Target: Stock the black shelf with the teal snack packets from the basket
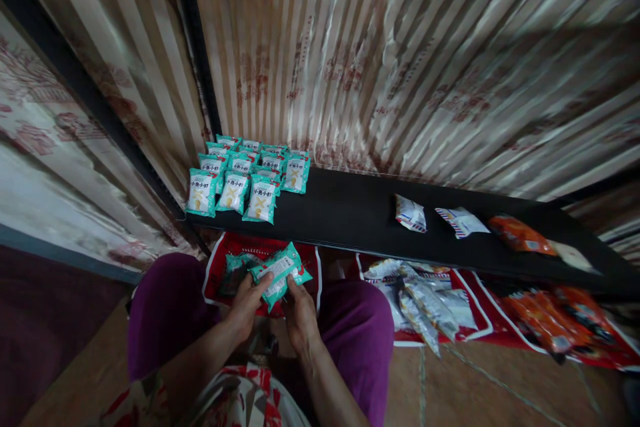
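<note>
Between my two hands are teal snack bags (281, 275), held above a red basket (213, 280) with a white rim. More than one bag seems to be in the grip, but they overlap. My left hand (246, 303) is closed on the left end, thumb on top. On the right end my right hand (300, 313) pinches with its thumb up. Another teal bag (237, 270) lies in the basket behind my left hand. Rows of upright teal and white snack bags (233, 191) stand on the left end of the black shelf (345, 213).
White bags (411, 213) and an orange bag (520, 233) lie farther right on the shelf. Below it, one red basket holds silver-white bags (430, 300), another orange bags (545, 320). A dark post (197, 40) and patterned curtain (345, 67) stand behind. My knees flank the near basket.
</note>
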`<state>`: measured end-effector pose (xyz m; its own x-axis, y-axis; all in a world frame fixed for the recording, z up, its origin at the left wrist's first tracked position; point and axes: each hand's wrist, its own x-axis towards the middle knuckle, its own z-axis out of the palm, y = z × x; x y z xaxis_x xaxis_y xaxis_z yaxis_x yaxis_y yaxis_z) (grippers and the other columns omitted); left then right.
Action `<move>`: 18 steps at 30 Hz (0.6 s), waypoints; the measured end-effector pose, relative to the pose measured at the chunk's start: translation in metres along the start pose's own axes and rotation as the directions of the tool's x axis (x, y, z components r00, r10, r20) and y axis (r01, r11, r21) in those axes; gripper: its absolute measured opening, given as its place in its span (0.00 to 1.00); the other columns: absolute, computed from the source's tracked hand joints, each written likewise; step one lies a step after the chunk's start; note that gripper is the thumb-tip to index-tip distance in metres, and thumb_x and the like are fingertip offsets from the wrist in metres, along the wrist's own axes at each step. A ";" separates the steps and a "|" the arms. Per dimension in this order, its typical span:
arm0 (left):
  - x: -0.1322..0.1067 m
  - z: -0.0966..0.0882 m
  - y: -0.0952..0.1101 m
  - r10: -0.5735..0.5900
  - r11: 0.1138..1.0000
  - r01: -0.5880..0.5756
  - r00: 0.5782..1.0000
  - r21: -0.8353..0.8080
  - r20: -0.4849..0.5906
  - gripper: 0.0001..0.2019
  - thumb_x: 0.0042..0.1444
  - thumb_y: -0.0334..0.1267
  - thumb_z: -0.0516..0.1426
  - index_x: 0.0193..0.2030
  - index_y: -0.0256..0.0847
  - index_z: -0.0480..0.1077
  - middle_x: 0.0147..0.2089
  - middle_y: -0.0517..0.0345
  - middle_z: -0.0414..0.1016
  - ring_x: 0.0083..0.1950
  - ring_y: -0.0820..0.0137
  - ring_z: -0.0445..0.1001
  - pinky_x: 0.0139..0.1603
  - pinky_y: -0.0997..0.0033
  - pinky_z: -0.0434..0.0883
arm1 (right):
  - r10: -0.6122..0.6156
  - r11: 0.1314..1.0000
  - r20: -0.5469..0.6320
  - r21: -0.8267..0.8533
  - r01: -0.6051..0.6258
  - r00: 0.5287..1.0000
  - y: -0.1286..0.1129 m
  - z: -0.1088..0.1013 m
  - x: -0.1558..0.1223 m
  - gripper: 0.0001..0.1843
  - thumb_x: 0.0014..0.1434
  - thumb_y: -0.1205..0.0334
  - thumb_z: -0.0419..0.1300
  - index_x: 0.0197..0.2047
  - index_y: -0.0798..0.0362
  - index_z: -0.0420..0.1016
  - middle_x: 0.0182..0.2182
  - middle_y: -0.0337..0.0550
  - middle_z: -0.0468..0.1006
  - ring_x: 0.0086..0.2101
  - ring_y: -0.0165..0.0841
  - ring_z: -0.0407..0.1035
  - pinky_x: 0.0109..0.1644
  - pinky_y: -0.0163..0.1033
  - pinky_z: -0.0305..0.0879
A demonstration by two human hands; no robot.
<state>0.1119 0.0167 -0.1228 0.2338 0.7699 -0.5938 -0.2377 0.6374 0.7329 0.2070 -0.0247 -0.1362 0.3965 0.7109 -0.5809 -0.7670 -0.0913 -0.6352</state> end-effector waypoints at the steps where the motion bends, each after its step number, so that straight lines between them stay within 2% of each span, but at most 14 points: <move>1: 0.001 0.001 0.001 -0.001 1.000 0.001 1.000 0.010 -0.011 0.24 0.42 0.47 0.67 0.45 0.39 0.70 0.45 0.50 0.78 0.42 0.63 0.77 0.40 0.69 0.72 | 0.001 1.000 0.001 0.001 -0.001 1.000 -0.001 0.001 0.000 0.23 0.36 0.52 0.73 0.36 0.53 0.78 0.32 0.41 0.81 0.33 0.36 0.73 0.36 0.38 0.68; 8: 0.012 0.000 -0.001 0.031 0.999 -0.030 0.998 0.015 -0.062 0.23 0.45 0.49 0.64 0.44 0.38 0.70 0.44 0.50 0.78 0.42 0.64 0.77 0.39 0.71 0.72 | 0.016 1.000 0.021 0.017 -0.016 1.000 0.002 -0.001 0.003 0.23 0.38 0.52 0.72 0.38 0.52 0.78 0.37 0.42 0.81 0.36 0.36 0.73 0.39 0.37 0.68; 12: 0.017 -0.002 -0.002 0.078 0.997 -0.077 0.994 0.017 -0.071 0.22 0.45 0.49 0.65 0.44 0.38 0.70 0.44 0.50 0.78 0.44 0.63 0.77 0.43 0.70 0.72 | 0.031 0.999 -0.028 0.019 -0.030 0.999 0.003 -0.004 0.005 0.22 0.41 0.51 0.71 0.39 0.51 0.77 0.41 0.42 0.80 0.42 0.36 0.72 0.41 0.36 0.67; 18: 0.019 -0.004 0.007 0.071 0.997 -0.068 0.996 0.042 -0.050 0.24 0.42 0.47 0.66 0.44 0.37 0.70 0.45 0.50 0.78 0.45 0.61 0.77 0.43 0.69 0.72 | 0.076 0.997 -0.064 0.008 -0.076 0.995 -0.005 -0.007 0.010 0.20 0.44 0.47 0.68 0.38 0.49 0.78 0.38 0.39 0.81 0.42 0.35 0.72 0.40 0.36 0.67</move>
<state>0.1105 0.0363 -0.1306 0.1689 0.8135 -0.5565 -0.2131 0.5813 0.7853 0.2185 -0.0219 -0.1428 0.3684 0.6554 -0.6593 -0.7988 -0.1396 -0.5851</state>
